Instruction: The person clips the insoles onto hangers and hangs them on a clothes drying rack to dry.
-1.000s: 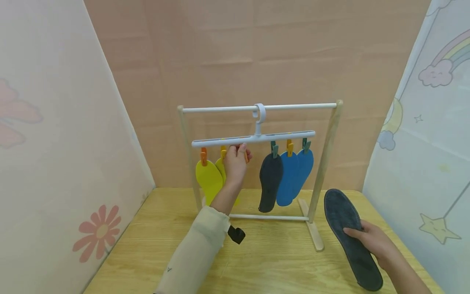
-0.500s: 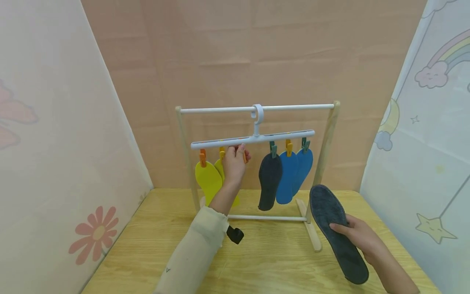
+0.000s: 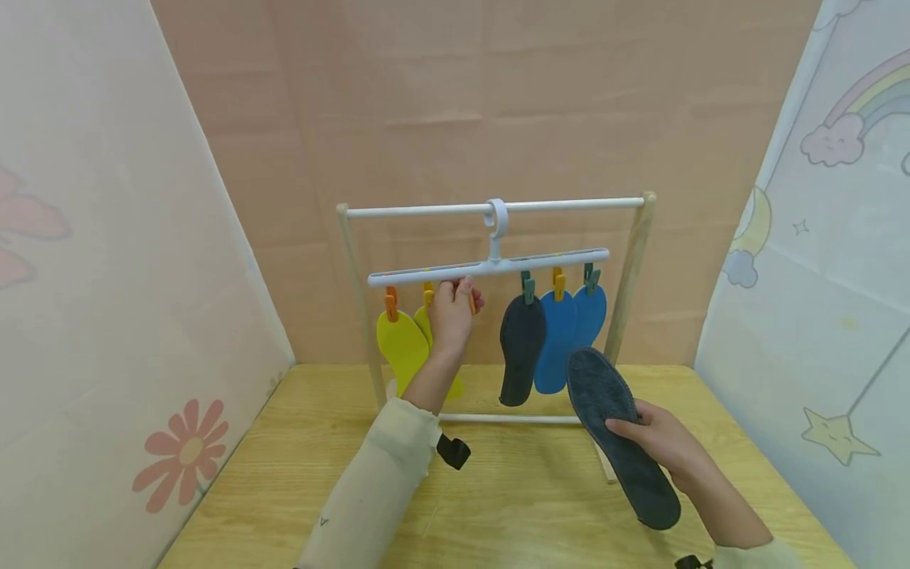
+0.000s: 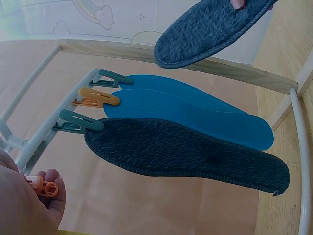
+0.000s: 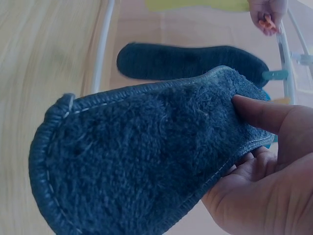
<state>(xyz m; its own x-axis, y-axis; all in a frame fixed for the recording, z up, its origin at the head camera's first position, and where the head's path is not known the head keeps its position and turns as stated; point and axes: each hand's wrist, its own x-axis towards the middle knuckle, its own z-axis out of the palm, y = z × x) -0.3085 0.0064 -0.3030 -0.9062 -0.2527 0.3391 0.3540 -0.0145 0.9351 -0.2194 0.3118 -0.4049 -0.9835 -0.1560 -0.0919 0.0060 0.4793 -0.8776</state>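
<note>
My left hand (image 3: 453, 316) is up at the white hanger (image 3: 426, 274), pinching an orange clothespin (image 4: 43, 187) just under its bar. In my right hand (image 3: 664, 442) is a dark fuzzy insole (image 3: 622, 442), thumb on its face and fingers behind, tilted with its wide end up. A matching dark insole (image 3: 522, 348) hangs from a green clothespin (image 3: 528, 289). Beside it two blue insoles (image 4: 186, 110) hang from a yellow-orange clothespin (image 4: 98, 96) and a green one. Left of my left hand, yellow insoles (image 3: 403, 344) hang from orange and yellow clothespins, partly hidden by my forearm.
The hanger hooks over the top white rod of a drying rack (image 3: 419, 212) with wooden side posts (image 3: 631, 276). A lower white rod (image 3: 512, 419) joins the posts near the wooden table (image 3: 526, 514). Patterned sheets (image 3: 817, 316) stand at both sides, a plain peach one behind.
My right hand has carried the dark insole leftward and slightly up, toward the hanging insoles; it now overlaps the rack's right post. My left hand stays at the hanger with the orange clothespin.
</note>
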